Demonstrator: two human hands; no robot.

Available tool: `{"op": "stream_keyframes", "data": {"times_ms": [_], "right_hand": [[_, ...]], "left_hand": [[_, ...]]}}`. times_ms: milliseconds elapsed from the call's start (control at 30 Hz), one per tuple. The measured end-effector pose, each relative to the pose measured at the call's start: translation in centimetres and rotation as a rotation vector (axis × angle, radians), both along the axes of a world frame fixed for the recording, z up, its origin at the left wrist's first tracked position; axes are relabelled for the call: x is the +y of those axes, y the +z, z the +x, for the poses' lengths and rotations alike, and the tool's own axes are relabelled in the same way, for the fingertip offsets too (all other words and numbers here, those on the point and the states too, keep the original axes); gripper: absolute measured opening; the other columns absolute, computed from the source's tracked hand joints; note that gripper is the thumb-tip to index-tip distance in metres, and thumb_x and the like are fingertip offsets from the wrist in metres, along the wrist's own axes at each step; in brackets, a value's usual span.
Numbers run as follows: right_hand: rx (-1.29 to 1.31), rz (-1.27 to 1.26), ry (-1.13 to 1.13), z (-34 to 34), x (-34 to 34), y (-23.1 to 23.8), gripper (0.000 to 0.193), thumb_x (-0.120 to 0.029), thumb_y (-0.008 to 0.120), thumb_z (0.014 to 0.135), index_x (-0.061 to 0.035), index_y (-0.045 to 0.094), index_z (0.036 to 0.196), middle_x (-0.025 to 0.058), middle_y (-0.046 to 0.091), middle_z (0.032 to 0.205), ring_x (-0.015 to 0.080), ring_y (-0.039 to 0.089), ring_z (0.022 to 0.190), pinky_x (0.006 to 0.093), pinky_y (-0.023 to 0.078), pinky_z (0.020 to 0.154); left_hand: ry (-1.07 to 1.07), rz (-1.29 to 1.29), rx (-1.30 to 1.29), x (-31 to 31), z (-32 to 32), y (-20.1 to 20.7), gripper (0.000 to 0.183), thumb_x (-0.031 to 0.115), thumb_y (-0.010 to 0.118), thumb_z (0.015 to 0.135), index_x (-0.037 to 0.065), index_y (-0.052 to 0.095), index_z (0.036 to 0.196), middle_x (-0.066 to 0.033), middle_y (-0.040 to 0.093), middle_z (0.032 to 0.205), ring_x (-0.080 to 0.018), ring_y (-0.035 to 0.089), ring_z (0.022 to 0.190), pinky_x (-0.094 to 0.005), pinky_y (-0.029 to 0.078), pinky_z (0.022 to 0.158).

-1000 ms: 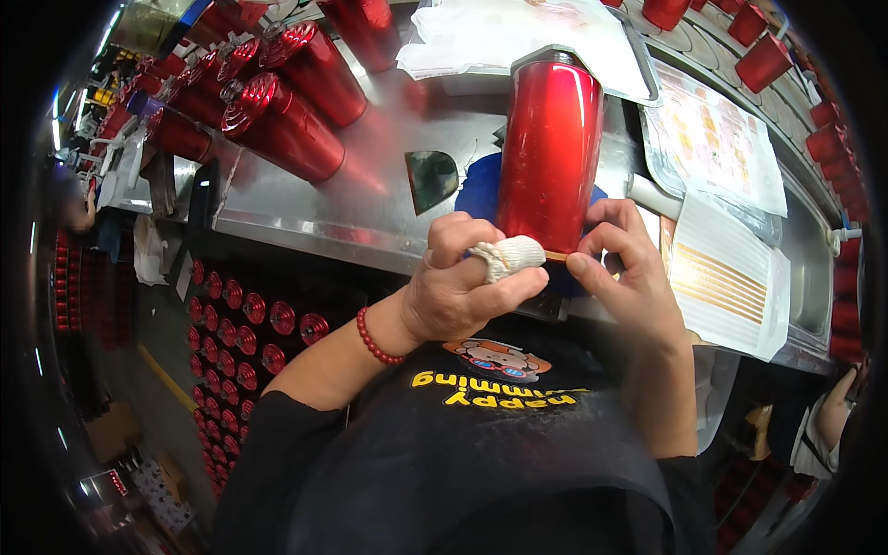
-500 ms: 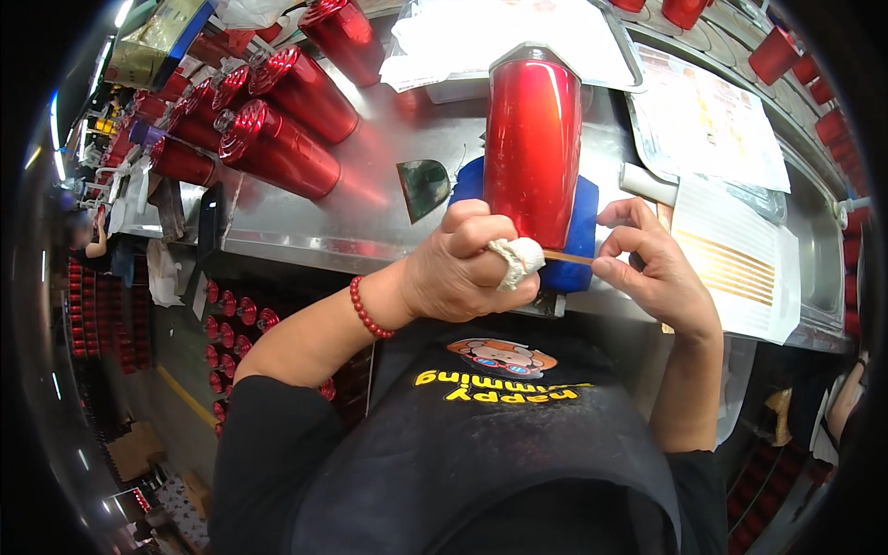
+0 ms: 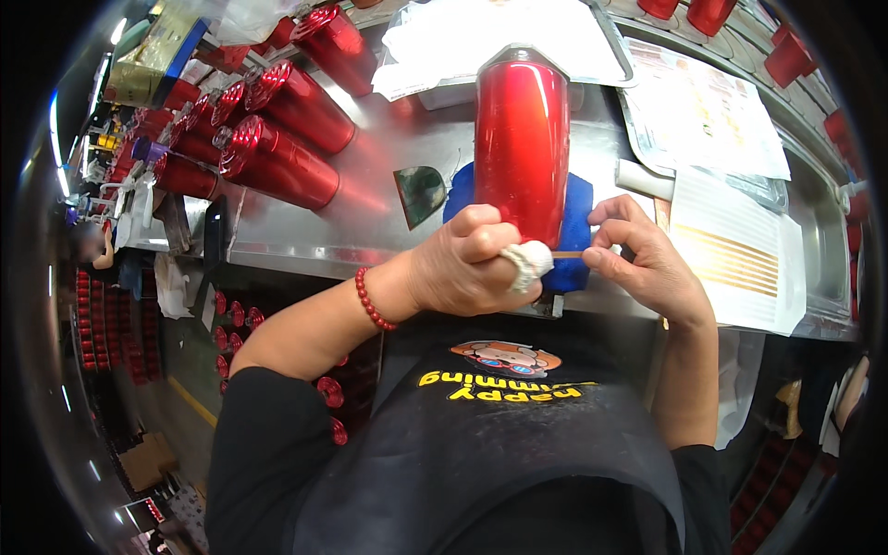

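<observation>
In front of me a shiny red metal cylinder (image 3: 522,139) with a grey far end rests on a blue pad (image 3: 578,208); I cannot tell whether it stands or lies. My left hand (image 3: 476,264) is closed round a crumpled white cloth (image 3: 529,265) at the cylinder's near end. Thumb and forefinger of my right hand (image 3: 643,264) pinch the end of a thin gold strip (image 3: 568,254) beside the cylinder's right edge. The strip runs left to the cloth, where the rest of it is hidden.
Several red lidded canisters (image 3: 282,166) stand at the left on the metal bench (image 3: 305,231). A dark green curved piece (image 3: 421,194) lies left of the pad. At the right are a white sheet with gold strips (image 3: 731,259), a white roll (image 3: 645,178) and a paper-covered tray (image 3: 703,111).
The cloth in my left hand has shifted right along the strip, nearer my right fingers, so less strip shows between them. The whole view has shifted slightly.
</observation>
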State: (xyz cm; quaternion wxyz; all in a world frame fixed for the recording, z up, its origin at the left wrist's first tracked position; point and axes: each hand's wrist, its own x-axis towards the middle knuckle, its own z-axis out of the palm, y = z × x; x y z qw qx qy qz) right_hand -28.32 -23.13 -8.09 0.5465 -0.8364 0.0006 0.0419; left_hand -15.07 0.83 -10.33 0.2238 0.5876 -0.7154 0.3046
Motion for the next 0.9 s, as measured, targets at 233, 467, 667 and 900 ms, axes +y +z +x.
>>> {"op": "stream_keyframes", "data": {"times_ms": [233,467,667,900], "right_hand": [[-0.018,-0.018,-0.001,0.1,0.1,-0.3,0.021,-0.019,0.073,0.093,-0.0033,0.061,0.085,0.0069,0.051,0.117,0.0168,0.052,0.102,0.0283,0.046,0.082],[0.026,0.036,-0.027,-0.3,-0.1,0.2,0.024,-0.021,0.074,0.092,-0.0023,0.061,0.083,0.0074,0.051,0.113,0.0175,0.051,0.100,0.0290,0.046,0.080],[0.010,0.001,-0.025,-0.4,-0.4,0.4,0.024,-0.020,0.075,0.090,-0.0005,0.062,0.083,0.0084,0.051,0.108,0.0204,0.053,0.098,0.0318,0.047,0.082],[-0.074,-0.035,-0.009,-0.2,-0.4,-0.5,0.025,-0.020,0.076,0.090,-0.0009,0.062,0.083,0.0080,0.050,0.107,0.0194,0.052,0.097,0.0311,0.046,0.080]], "left_hand": [[0.113,-0.028,0.003,0.8,-0.9,0.0,0.024,0.019,0.071,0.057,0.025,0.067,0.080,0.0074,0.061,0.113,-0.0223,0.042,0.099,-0.0372,0.039,0.080],[0.103,-0.054,0.051,1.3,-0.9,0.0,0.027,0.021,0.070,0.054,0.026,0.067,0.080,0.0073,0.060,0.114,-0.0232,0.042,0.100,-0.0381,0.038,0.081],[0.095,0.014,0.015,0.8,-0.8,0.5,0.030,0.017,0.076,0.059,0.026,0.070,0.087,0.0057,0.060,0.113,-0.0241,0.044,0.103,-0.0395,0.040,0.080],[0.136,-0.031,0.107,1.7,-1.4,0.0,0.027,0.016,0.078,0.061,0.023,0.068,0.085,0.0054,0.060,0.110,-0.0234,0.045,0.103,-0.0401,0.040,0.079]]}}
